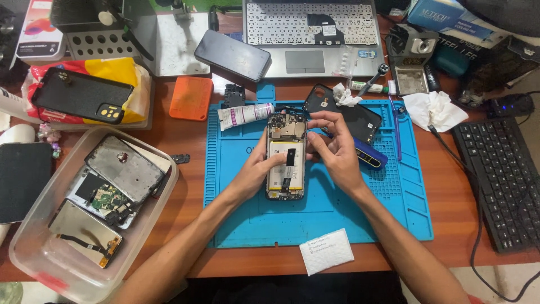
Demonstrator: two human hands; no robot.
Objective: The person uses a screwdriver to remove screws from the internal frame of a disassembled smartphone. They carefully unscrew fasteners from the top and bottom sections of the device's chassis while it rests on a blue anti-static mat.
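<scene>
Head view: left hand [254,171] fingers curl around one opened phone [286,163]; right hand [332,149] fingers pinch narrowly at its upper right edge, above one blue mat [337,219].

I note one opened phone [286,163], back cover off, lying flat and lengthwise on the blue mat at scene centre. White battery exposed (black flex strip across it), circuit board at its far end.
</scene>
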